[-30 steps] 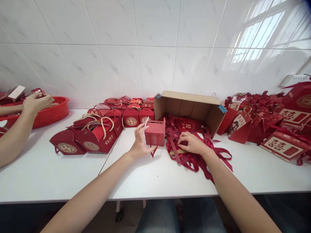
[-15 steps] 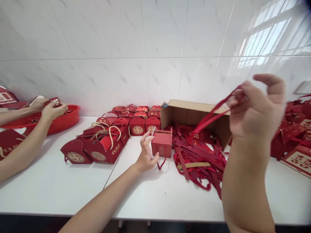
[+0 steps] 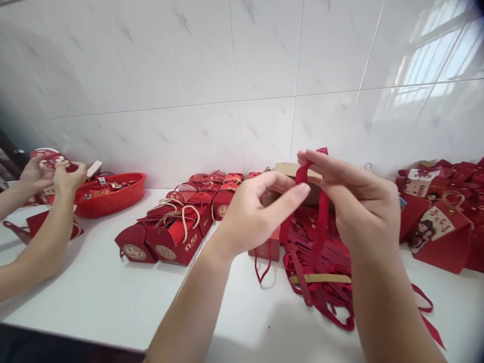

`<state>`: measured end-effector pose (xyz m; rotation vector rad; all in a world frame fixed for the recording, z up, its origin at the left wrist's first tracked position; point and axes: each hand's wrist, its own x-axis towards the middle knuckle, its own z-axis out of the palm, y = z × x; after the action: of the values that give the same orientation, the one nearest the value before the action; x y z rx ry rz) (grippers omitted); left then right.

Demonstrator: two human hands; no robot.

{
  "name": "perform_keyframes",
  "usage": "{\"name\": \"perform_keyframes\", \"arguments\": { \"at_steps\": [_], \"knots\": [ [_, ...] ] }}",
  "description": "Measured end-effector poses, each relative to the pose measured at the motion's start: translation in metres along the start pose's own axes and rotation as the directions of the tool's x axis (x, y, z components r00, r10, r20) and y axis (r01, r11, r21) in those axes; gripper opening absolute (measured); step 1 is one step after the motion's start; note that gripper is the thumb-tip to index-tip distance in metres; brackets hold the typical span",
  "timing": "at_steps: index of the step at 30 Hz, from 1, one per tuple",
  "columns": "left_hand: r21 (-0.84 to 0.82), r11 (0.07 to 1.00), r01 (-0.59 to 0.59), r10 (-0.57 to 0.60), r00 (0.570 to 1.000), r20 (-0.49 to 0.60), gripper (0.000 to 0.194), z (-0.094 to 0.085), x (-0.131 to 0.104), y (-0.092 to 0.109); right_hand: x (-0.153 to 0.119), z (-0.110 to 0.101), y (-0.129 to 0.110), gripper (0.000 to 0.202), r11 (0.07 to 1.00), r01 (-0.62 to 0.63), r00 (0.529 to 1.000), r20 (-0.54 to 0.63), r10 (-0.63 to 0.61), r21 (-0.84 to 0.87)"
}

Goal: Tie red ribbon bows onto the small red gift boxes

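Observation:
A red ribbon [image 3: 322, 217] hangs in a loop between my hands, above the pile. My left hand [image 3: 260, 214] pinches it between thumb and fingers. My right hand [image 3: 359, 201] also grips it, fingers pressed together, with the ribbon passing over them. Behind my left hand, partly hidden, stands a small red gift box [image 3: 269, 252] with a rope handle hanging down its front. Below the hands lies a heap of red ribbons and strips [image 3: 321, 252], with one tan strip [image 3: 321, 278] across it.
Rows of red gift boxes [image 3: 174, 237] with cord handles stand left of centre. Behind my hands is a cardboard box [image 3: 285, 169]. More red boxes [image 3: 442, 232] crowd the right. At the left, another person's hands [image 3: 68, 176] hold a red item near a red basin [image 3: 113, 204].
My left hand has left the small box and risen to the ribbon. My right hand has come down and left with the ribbon, meeting it. The view has shifted slightly.

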<state>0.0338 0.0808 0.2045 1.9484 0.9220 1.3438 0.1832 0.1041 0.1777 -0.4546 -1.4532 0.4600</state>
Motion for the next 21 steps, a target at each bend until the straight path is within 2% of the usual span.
{"name": "perform_keyframes", "arguments": {
  "at_steps": [2, 5, 9, 12, 15, 17, 21],
  "knots": [
    [-0.04, 0.999, 0.014, -0.016, 0.999, -0.05, 0.017, 0.002, 0.003, 0.0, -0.003, 0.002, 0.0, 0.035, 0.999, -0.041, 0.999, -0.002, 0.041, 0.017],
    [-0.14, 0.99, -0.017, 0.003, 0.995, -0.104, 0.012, 0.003, 0.003, -0.011, -0.006, 0.006, 0.0, 0.032, 0.989, -0.104, 0.994, -0.002, 0.105, 0.105],
    [-0.238, 0.971, -0.001, -0.009, 0.999, -0.041, 0.012, 0.0, 0.0, -0.012, -0.003, 0.01, 0.003, 0.027, 0.956, -0.172, 0.985, 0.047, 0.165, 0.236],
    [-0.186, 0.981, 0.054, -0.054, 0.999, 0.007, 0.016, -0.003, -0.005, -0.005, 0.002, 0.008, 0.009, 0.024, 0.932, -0.197, 0.98, 0.044, 0.193, 0.304],
    [-0.098, 0.991, 0.091, -0.089, 0.996, 0.021, 0.018, -0.011, -0.007, -0.002, 0.008, -0.001, 0.02, 0.026, 0.92, -0.215, 0.973, -0.01, 0.23, 0.329],
    [-0.1, 0.991, 0.085, -0.086, 0.996, -0.01, 0.019, -0.019, -0.006, -0.004, 0.013, -0.009, 0.029, 0.027, 0.901, -0.247, 0.957, -0.058, 0.286, 0.357],
    [-0.131, 0.991, 0.005, -0.024, 0.989, -0.146, 0.021, -0.032, -0.003, -0.007, 0.024, -0.025, 0.05, 0.026, 0.836, -0.33, 0.896, -0.133, 0.423, 0.437]
  ]
}}
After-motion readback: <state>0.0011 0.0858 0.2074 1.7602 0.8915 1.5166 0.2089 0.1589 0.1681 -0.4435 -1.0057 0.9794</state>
